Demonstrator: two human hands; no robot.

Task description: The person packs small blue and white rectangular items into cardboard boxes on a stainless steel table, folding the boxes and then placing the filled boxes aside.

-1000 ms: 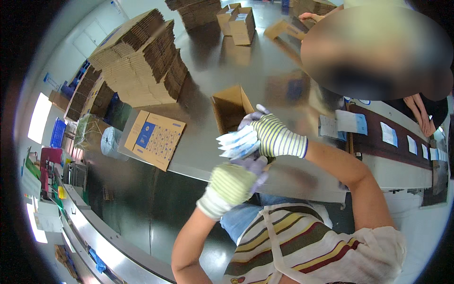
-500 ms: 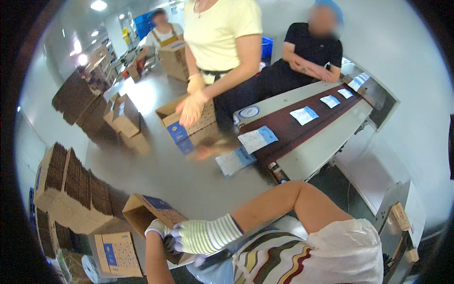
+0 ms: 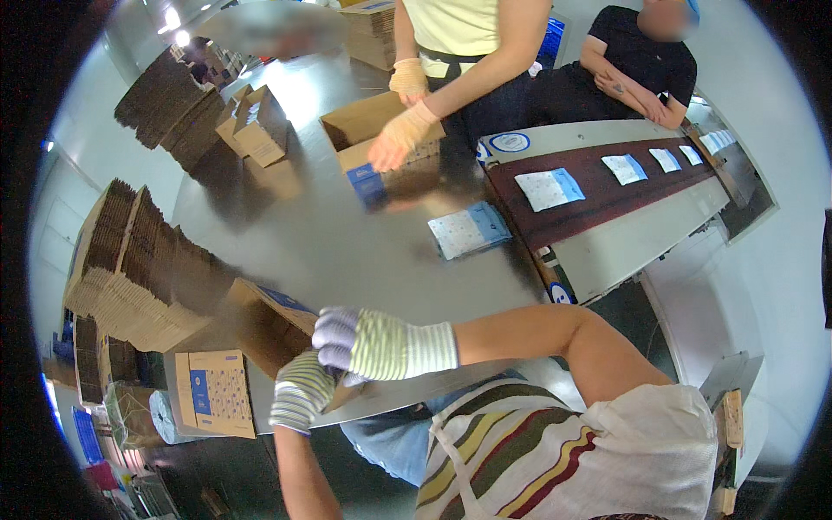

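An open cardboard box [image 3: 267, 334] with a blue printed panel lies tilted on the metal table, its opening toward me. Striped gloves cover both my hands, which meet at the box's near right edge. My left hand [image 3: 305, 392] has its fingers curled in toward the right one, partly hidden beneath it. My right hand [image 3: 368, 345] is closed, its purple fingertips bent down over the left fingers. What lies between them, if anything, is hidden. Just left of the box is a flat printed carton [image 3: 215, 394].
Stacks of folded cardboard [image 3: 143, 269] stand at the left. Across the metal table [image 3: 312, 247], a gloved co-worker handles another open box [image 3: 351, 130]. Blue-and-white packets [image 3: 468, 232] lie piled by the conveyor belt [image 3: 585, 221], which carries several more. Another person sits behind it.
My hands have come up from the box's opening to its edge, drawn together. The front belt packet has gone onto the pile. The co-worker's blurred hand has drawn back to their box.
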